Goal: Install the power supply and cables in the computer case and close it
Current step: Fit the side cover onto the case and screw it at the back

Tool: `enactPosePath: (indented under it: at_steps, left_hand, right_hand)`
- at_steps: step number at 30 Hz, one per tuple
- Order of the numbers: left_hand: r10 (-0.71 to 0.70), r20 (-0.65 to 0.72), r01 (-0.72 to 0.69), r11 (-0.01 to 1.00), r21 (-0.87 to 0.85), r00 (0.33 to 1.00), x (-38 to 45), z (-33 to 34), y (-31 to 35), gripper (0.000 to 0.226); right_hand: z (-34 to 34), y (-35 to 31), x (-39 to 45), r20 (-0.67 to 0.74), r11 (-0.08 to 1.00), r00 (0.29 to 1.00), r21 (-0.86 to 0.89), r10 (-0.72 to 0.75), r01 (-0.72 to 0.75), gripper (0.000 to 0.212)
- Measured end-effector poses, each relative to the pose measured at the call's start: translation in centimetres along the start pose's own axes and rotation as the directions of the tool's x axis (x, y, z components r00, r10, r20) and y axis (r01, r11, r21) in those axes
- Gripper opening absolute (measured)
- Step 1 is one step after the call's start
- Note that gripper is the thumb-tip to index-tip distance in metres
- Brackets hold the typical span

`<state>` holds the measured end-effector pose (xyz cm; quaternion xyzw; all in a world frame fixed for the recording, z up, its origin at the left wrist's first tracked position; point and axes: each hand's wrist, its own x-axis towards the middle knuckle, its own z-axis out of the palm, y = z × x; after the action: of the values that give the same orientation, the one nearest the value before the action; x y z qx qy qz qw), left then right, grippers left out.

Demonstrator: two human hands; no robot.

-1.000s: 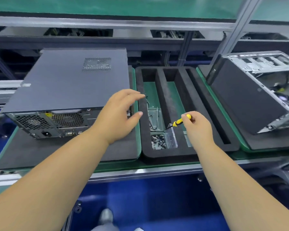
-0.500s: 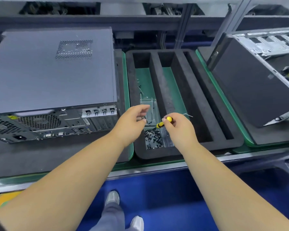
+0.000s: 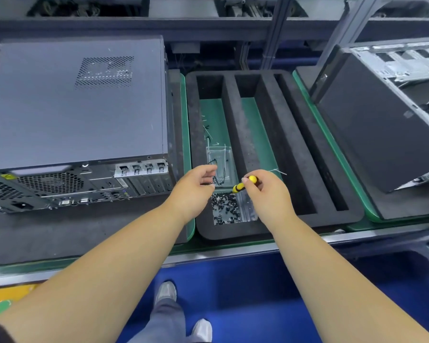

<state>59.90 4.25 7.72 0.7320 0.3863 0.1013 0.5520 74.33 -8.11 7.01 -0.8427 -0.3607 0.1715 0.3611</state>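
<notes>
screwdriver (image 3: 243, 185) in right hand (image 3: 268, 196), case (image 3: 74, 107) labels unreadable

**Off-task items at the bench**

Second, open computer chassis (image 3: 382, 125) tilted at far right on a black foam pad (image 3: 406, 214). Blue floor (image 3: 258, 293) below the conveyor's metal rail (image 3: 357, 237). Orange patch (image 3: 8, 300) at lower left. Grey frame uprights (image 3: 275, 33) behind.

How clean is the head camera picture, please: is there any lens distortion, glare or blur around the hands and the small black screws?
Head view: wide-angle bending curves the silver conveyor rail and leans the closed dark grey computer case; lighting is even and soft, without harsh glare; the pile of small black screws looks slightly soft, as do the left hand and the right hand holding the yellow-and-black screwdriver.
</notes>
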Motion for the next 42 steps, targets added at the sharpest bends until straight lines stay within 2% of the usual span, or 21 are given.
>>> enactPosePath:
  at_steps: [9,16,19,22,26,34,39,42]
  left_hand:
    - [-0.093,-0.027,0.093,0.995,-0.025,0.995,0.1,1.0,-0.7,0.037]
    - [-0.154,-0.015,0.153,0.988,-0.024,0.988,1.3,2.0,-0.5,0.035]
    - [-0.185,0.003,0.184,0.973,-0.139,0.983,1.6,2.7,0.2,0.035]
    - [-0.257,0.072,0.264,0.888,-0.376,0.964,1.7,2.9,0.7,0.026]
    - [-0.310,0.175,0.346,0.672,-0.655,0.934,1.8,2.8,1.0,0.020]
    - [-0.367,0.162,0.372,0.626,-0.685,0.916,1.3,2.8,2.1,0.017]
    - [-0.361,0.295,0.443,0.458,-0.771,0.885,0.2,2.1,2.9,0.025]
    - [-0.326,0.350,0.466,0.420,-0.778,0.878,-0.4,1.8,3.2,0.029]
  right_hand:
    - [-2.9,-0.6,-0.3,-0.077,0.995,0.997,0.095,0.008,0.000,0.016]
    - [-5.7,-1.6,-0.4,-0.138,0.943,0.984,0.326,0.112,-0.062,0.021]
    - [-6.5,-2.0,-0.3,-0.153,0.911,0.975,0.403,0.162,-0.089,0.023]
    - [-6.9,-2.3,-0.2,-0.158,0.891,0.967,0.440,0.197,-0.110,0.024]
    - [-7.0,-2.5,-0.2,-0.168,0.885,0.963,0.451,0.212,-0.116,0.023]
    - [-7.2,-3.0,-0.5,-0.198,0.864,0.947,0.487,0.253,-0.129,0.024]
    - [-8.1,-3.7,-1.1,-0.252,0.818,0.928,0.568,0.273,-0.087,0.024]
    - [-8.6,-4.2,-1.4,-0.248,0.775,0.922,0.627,0.296,-0.080,0.025]
